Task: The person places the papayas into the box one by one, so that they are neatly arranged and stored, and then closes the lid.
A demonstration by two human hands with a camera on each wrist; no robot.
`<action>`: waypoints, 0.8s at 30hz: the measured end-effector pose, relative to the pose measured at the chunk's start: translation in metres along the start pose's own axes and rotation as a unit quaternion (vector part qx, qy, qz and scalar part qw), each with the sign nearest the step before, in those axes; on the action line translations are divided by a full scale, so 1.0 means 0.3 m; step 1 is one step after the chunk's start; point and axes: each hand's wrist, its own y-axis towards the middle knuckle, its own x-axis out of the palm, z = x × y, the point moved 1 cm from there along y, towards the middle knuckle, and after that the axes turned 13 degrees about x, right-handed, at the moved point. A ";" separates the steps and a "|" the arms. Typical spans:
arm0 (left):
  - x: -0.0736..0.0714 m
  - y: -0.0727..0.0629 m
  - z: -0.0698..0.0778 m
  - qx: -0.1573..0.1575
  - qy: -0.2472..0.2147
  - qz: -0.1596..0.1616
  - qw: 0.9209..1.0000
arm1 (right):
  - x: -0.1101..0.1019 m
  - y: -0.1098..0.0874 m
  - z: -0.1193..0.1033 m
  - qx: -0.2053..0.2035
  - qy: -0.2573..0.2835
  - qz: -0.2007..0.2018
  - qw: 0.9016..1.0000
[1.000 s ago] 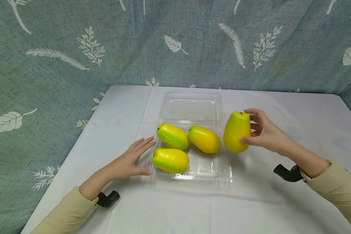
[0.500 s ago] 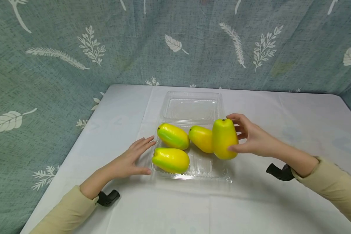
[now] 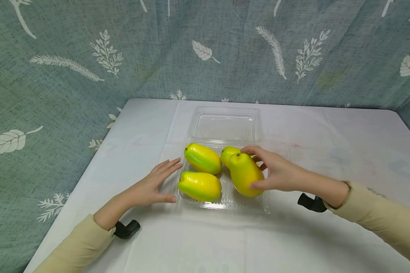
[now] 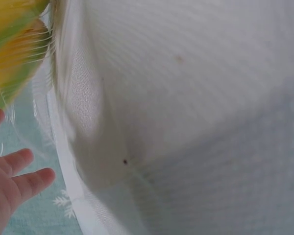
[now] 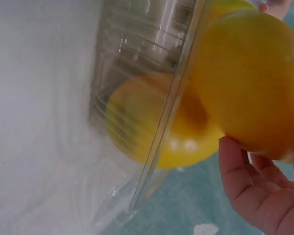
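My right hand (image 3: 278, 172) grips a yellow-green papaya (image 3: 243, 175) between thumb and fingers, tilted over the right part of a clear plastic clamshell box (image 3: 222, 206). In the right wrist view, the held papaya (image 5: 250, 78) is above the box's rim. Behind it, partly hidden, another papaya (image 3: 227, 155) lies in the box. Two more, a rear papaya (image 3: 203, 158) and a front papaya (image 3: 200, 186), lie in the left half. My left hand (image 3: 148, 188) has its fingers spread at the box's left edge, holding nothing.
The box's clear lid (image 3: 225, 127) lies folded back, flat on the white tablecloth (image 3: 198, 242). A grey-green leaf-patterned curtain (image 3: 177, 49) hangs behind the table and along its left side. Each wrist carries a black camera mount (image 3: 126, 229).
My right hand has carried its papaya leftward and toward me, from beside the box to over it, tilting it; it now covers part of the papaya behind. My left hand stays put.
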 end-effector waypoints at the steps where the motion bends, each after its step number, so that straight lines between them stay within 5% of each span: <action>1: -0.001 0.001 0.000 0.001 0.000 -0.001 1.000 | 0.006 0.001 -0.003 0.003 -0.004 -0.002 1.000; 9: -0.005 0.004 -0.001 0.005 -0.001 -0.002 1.000 | 0.053 0.008 -0.020 0.026 -0.032 -0.017 0.999; 24: -0.010 0.009 -0.006 0.015 -0.013 -0.002 1.000 | 0.124 0.028 -0.012 0.007 -0.120 -0.021 0.993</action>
